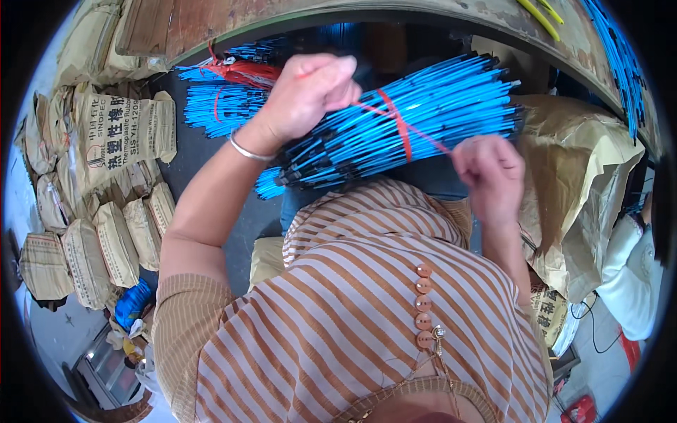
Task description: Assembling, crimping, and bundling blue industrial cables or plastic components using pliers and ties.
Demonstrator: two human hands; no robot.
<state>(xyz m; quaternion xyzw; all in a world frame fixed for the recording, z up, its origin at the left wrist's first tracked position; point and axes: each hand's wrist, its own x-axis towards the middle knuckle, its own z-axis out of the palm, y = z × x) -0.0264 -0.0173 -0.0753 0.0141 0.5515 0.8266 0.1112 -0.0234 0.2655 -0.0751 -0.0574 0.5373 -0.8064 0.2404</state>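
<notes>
Bundle [451,99] of thin blue rods lies slantwise over the person's lap, between the body and the curved-looking edge of the wooden table [296,14], right end farther from the body. Red string [405,137] circles its middle, flat and ribbon-like there, thinner toward the hands. Left hand [319,95] is closed in a fist on one string end, above the bundle's left part; right hand [489,169] is curled closed on the other, just off the body-side edge. Both lengths run straight, look taut. Room: dark gap between bundle and table edge; dark floor shows left of the lap, up to the stacked paper bags [127,134]. Right side tighter: large open paper sack [575,183] sits near the bundle's right end. Materials: rods slim, glossy, with black tips, ends uneven; sack crumpled, creased brown paper; table worn, scuffed wood. Smaller blue bundle [236,103] lies beyond the left forearm, loose red strings [247,72] heaped by it. Metal bangle [252,146] on left wrist.
</notes>
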